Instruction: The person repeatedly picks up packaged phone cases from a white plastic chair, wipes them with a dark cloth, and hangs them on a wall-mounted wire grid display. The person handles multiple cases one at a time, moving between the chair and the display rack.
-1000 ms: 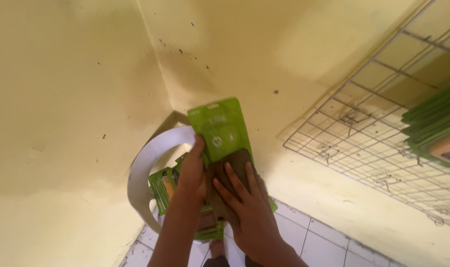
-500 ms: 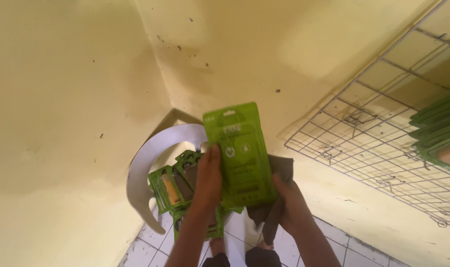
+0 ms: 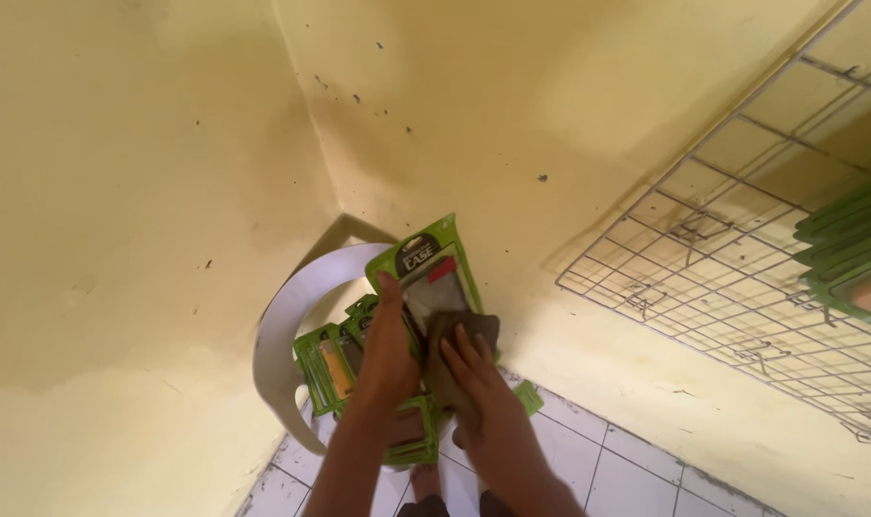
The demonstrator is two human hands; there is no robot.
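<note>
Flat green package (image 3: 434, 273) with clear window held upright; more green packages (image 3: 335, 369) piled beneath; others (image 3: 852, 239) hung at right.
</note>
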